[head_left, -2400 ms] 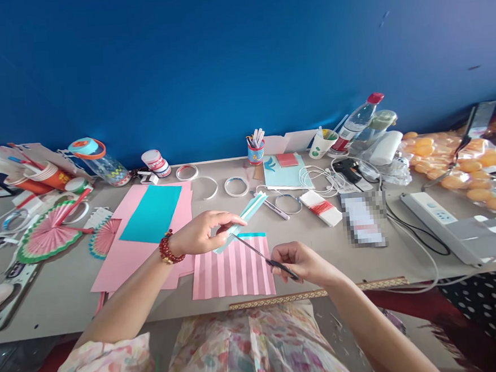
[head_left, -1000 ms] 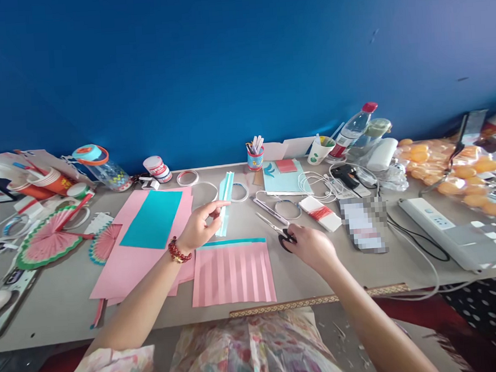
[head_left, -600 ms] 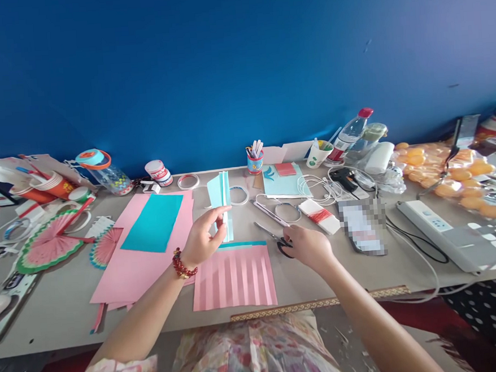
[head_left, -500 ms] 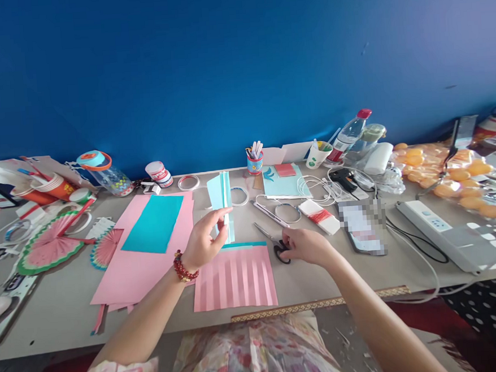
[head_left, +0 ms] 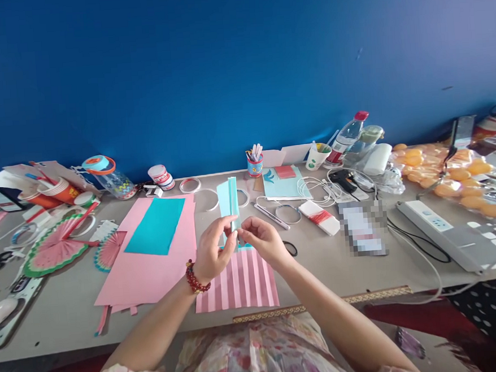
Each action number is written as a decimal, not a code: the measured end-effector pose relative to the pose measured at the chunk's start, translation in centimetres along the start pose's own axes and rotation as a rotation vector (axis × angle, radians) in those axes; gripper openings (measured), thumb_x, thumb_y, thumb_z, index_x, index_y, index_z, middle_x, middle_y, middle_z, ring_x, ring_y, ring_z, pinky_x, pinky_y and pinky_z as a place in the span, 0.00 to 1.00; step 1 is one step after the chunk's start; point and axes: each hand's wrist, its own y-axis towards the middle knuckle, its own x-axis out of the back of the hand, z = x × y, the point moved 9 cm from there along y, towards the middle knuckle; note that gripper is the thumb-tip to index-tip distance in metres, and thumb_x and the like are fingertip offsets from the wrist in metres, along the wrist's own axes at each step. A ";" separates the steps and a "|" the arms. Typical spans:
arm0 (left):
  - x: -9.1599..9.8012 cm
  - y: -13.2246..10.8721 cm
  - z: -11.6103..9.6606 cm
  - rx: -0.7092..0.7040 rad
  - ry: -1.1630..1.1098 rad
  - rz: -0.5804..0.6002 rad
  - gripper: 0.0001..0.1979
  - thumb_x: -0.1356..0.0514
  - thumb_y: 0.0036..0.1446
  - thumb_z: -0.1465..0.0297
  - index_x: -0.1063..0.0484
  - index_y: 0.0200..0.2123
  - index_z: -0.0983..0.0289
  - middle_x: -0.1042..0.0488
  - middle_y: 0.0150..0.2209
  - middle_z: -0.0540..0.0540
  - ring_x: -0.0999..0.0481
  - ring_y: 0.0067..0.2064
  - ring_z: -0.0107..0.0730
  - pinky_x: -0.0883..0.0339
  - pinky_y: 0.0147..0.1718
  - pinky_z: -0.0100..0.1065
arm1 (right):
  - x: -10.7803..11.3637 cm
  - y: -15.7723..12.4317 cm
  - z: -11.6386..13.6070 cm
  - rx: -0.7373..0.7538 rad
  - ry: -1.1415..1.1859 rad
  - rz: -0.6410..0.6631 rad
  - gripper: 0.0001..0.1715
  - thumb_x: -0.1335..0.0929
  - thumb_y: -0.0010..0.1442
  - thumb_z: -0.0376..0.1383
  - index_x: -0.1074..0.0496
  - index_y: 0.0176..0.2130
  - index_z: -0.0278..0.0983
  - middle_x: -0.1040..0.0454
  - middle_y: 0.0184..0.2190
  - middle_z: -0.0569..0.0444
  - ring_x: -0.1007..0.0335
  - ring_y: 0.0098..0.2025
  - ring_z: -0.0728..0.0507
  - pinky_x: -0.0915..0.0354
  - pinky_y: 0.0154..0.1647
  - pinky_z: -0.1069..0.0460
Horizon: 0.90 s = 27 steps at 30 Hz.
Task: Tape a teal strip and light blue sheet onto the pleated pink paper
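My left hand [head_left: 215,248], with a red bead bracelet at its wrist, pinches a folded light blue paper strip [head_left: 233,195] held upright over the table. My right hand [head_left: 264,241] has its thumb and fingers closed together at the strip's lower end, close to my left fingertips. Below both hands lies a pink pleated sheet [head_left: 238,283] with a blue-green band along its far edge. A black handle loop of the scissors [head_left: 292,248] shows beside my right hand; the rest is hidden behind it.
Left of my hands, a teal sheet [head_left: 155,226] lies on large pink paper [head_left: 123,282]; paper fans [head_left: 54,245] lie further left. On the right are a white pen [head_left: 272,216], a phone [head_left: 363,229], a power strip [head_left: 436,232] and cables.
My right hand has left the scissors handle and moved left to the light blue strip. My left hand, still holding the strip, has shifted slightly right and lower.
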 end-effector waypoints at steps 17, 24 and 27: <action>0.2 0.4 5.3 0.347 -0.332 -0.234 0.16 0.46 0.64 0.67 0.39 0.54 0.62 0.35 0.30 0.49 0.31 0.31 0.27 0.34 0.33 0.30 | -0.2 -0.4 0.2 0.089 -0.343 -0.073 0.11 0.33 0.60 0.43 0.29 0.32 0.38 0.26 0.30 0.55 0.33 0.29 0.48 0.36 0.31 0.54; 1.6 7.4 8.2 -0.038 0.281 -0.058 0.15 0.47 0.64 0.69 0.34 0.53 0.64 0.28 0.38 0.56 0.27 0.41 0.37 0.33 0.48 0.41 | 7.1 -1.1 -1.6 -0.034 -0.053 -0.356 0.19 0.27 0.51 0.49 0.27 0.33 0.36 0.28 0.27 0.55 0.34 0.27 0.48 0.34 0.32 0.52; 0.2 9.2 9.8 -0.053 0.325 0.087 0.13 0.42 0.61 0.70 0.30 0.49 0.63 0.27 0.41 0.59 0.27 0.47 0.44 0.34 0.51 0.46 | 9.0 -2.3 -3.4 -0.142 0.111 -0.384 0.23 0.23 0.45 0.50 0.28 0.31 0.36 0.27 0.26 0.56 0.36 0.24 0.51 0.35 0.28 0.54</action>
